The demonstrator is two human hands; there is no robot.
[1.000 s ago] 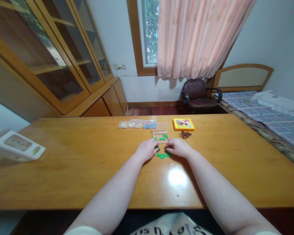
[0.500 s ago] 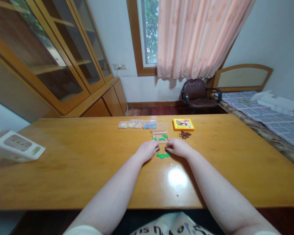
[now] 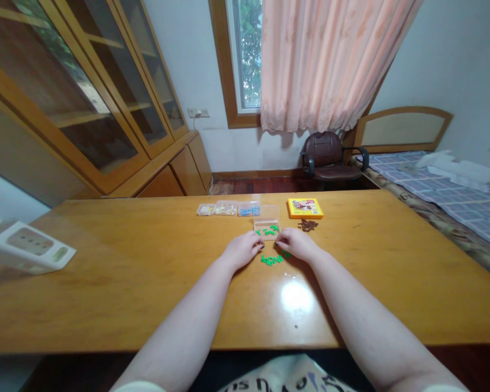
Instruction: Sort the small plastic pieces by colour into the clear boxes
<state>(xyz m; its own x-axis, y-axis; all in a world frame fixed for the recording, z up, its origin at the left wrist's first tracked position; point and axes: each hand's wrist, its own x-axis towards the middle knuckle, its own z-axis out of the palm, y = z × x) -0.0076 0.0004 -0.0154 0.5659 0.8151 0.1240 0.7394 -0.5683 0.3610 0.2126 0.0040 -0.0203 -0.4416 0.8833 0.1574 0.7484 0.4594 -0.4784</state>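
Small green pieces (image 3: 271, 260) lie in a loose pile on the wooden table, just nearer than my hands. Beyond the pile stands a clear box (image 3: 267, 237) with its lid raised and several green pieces inside. My left hand (image 3: 245, 247) rests at the box's near left corner, its fingers closed together; anything between them is too small to make out. At the near right corner is my right hand (image 3: 294, 243), fingers curled and pinched, their contents also hidden. A few green bits show beneath the right hand.
Clear boxes of blue pieces (image 3: 249, 209) and pale pieces (image 3: 226, 208) stand behind, left. A yellow box (image 3: 305, 208) and brown pieces (image 3: 307, 225) lie at the back right. A white device (image 3: 32, 245) stands far left on the table (image 3: 147, 294).
My left hand has shifted slightly left and away from the green pile. The green bit near its fingertips no longer shows, and green bits now show beneath my right hand.
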